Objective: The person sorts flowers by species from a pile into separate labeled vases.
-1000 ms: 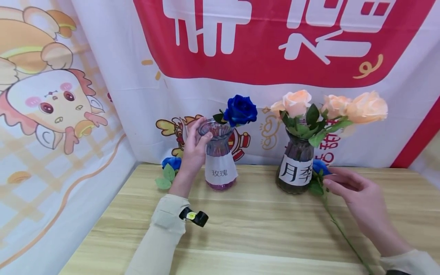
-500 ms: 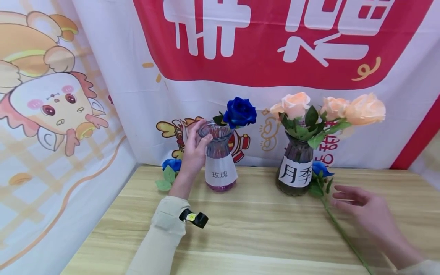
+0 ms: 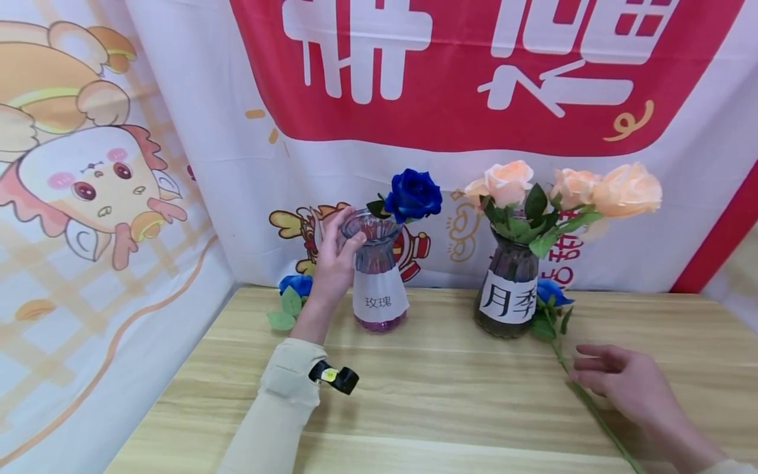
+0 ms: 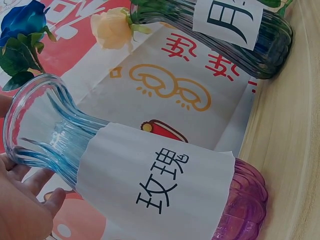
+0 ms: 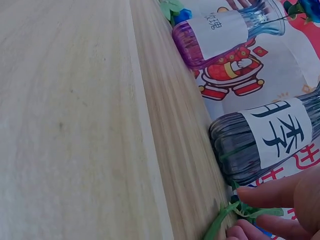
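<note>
My left hand (image 3: 337, 260) grips the flared glass rim of a blue-to-purple vase (image 3: 381, 293) with a white paper label. In the left wrist view, the thumb and fingers sit around the vase's neck (image 4: 70, 135). A single blue rose (image 3: 414, 195) leans to the right out of this vase. On the right, another blue rose (image 3: 554, 293) lies on the table, its head partly hidden behind the dark vase (image 3: 508, 289). Its long green stem (image 3: 598, 411) runs toward the near edge. My right hand (image 3: 630, 385) hovers with relaxed fingers, fingertips right at that stem.
Several peach roses (image 3: 629, 189) stand in the dark labelled vase. At the table's back left, a further blue rose (image 3: 296, 285) lies behind my left forearm. A printed cloth (image 3: 462, 112) hangs behind the wooden table (image 3: 450, 401).
My right hand has drawn back from the lying blue rose's head, down along its stem toward me. The left hand keeps its hold on the vase.
</note>
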The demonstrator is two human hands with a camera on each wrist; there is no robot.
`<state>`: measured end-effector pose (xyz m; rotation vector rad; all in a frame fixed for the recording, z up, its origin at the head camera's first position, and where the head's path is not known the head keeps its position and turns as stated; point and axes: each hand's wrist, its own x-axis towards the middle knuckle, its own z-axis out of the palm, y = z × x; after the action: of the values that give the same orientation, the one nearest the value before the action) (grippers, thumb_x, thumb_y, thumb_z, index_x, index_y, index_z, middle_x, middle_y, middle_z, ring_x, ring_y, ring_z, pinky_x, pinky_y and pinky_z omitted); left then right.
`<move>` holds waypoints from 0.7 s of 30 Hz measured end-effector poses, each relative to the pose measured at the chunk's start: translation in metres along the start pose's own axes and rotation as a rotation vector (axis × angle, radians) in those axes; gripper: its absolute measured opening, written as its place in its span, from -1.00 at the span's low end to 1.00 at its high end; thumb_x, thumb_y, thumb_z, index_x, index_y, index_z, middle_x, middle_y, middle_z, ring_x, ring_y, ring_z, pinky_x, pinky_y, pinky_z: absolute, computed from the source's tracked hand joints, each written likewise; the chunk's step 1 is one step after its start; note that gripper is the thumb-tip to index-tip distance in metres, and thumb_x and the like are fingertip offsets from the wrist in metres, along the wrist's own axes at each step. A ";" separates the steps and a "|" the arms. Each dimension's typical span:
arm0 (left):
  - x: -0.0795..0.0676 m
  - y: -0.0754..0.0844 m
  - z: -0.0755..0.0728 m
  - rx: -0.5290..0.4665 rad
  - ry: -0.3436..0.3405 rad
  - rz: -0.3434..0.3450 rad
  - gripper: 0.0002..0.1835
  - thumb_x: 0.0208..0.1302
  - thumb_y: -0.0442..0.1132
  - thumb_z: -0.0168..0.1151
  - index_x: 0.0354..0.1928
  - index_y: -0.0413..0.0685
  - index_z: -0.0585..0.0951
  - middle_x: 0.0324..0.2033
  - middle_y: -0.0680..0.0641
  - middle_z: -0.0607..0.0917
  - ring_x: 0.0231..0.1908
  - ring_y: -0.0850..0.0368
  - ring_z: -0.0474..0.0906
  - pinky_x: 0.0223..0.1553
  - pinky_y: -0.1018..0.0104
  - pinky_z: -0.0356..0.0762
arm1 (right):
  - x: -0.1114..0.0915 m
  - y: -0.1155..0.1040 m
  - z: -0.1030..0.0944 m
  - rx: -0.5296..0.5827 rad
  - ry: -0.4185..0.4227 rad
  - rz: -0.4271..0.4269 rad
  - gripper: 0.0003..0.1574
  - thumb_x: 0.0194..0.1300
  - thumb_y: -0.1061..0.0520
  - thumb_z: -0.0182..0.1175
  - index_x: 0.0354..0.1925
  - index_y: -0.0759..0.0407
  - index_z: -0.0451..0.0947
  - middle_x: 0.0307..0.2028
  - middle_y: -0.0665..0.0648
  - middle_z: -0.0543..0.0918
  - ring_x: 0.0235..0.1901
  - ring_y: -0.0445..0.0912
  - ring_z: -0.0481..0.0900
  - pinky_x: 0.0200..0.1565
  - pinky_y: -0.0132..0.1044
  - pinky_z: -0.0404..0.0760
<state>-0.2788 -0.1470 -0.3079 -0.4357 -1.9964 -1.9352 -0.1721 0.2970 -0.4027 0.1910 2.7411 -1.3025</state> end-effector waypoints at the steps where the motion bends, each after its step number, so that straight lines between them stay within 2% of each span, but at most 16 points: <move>1: 0.000 0.000 0.000 0.001 0.001 0.000 -0.40 0.64 -0.21 0.06 0.63 0.14 0.25 0.57 -0.14 0.34 0.53 -0.05 0.35 0.59 -0.14 0.28 | 0.000 0.001 0.000 -0.011 -0.005 0.008 -0.08 0.38 -0.06 0.46 0.46 0.42 0.41 0.17 0.33 0.76 -0.16 -0.42 0.70 -0.21 -0.50 0.65; 7: -0.001 0.000 0.001 0.012 0.005 -0.007 -0.41 0.64 -0.16 0.07 0.62 0.18 0.26 0.57 -0.10 0.34 0.52 -0.01 0.35 0.59 -0.12 0.29 | 0.000 0.002 -0.001 -0.076 -0.017 0.036 -0.06 0.26 -0.18 0.53 0.37 0.36 0.54 0.11 0.26 0.80 0.00 -0.13 0.74 -0.24 -0.51 0.57; 13: -0.001 -0.001 0.000 0.024 0.002 -0.004 -0.41 0.65 -0.16 0.06 0.62 0.16 0.25 0.57 -0.12 0.33 0.52 -0.04 0.34 0.59 -0.14 0.28 | 0.001 0.001 0.001 -0.120 -0.041 0.053 -0.11 0.22 -0.13 0.57 0.32 0.36 0.59 -0.12 0.13 0.85 -0.15 -0.10 0.65 -0.30 -0.39 0.49; 17: -0.002 -0.001 0.000 0.025 0.004 0.003 -0.42 0.65 -0.16 0.07 0.61 0.20 0.26 0.57 -0.12 0.34 0.52 -0.03 0.35 0.59 -0.13 0.28 | 0.000 0.000 0.000 -0.122 -0.078 0.095 -0.15 0.23 -0.05 0.57 0.31 0.39 0.57 -0.23 0.02 0.78 -0.25 -0.09 0.56 -0.35 -0.34 0.50; 21: -0.001 -0.001 0.000 0.024 0.004 0.003 -0.41 0.64 -0.16 0.07 0.62 0.19 0.26 0.56 -0.10 0.35 0.52 -0.01 0.35 0.59 -0.11 0.29 | -0.002 0.000 -0.001 -0.139 -0.090 0.098 -0.21 0.23 0.02 0.55 0.30 0.40 0.58 -0.29 0.00 0.73 -0.27 -0.09 0.56 -0.35 -0.33 0.50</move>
<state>-0.2780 -0.1472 -0.3090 -0.4288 -2.0136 -1.9062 -0.1706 0.2976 -0.4013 0.2451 2.6968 -1.0652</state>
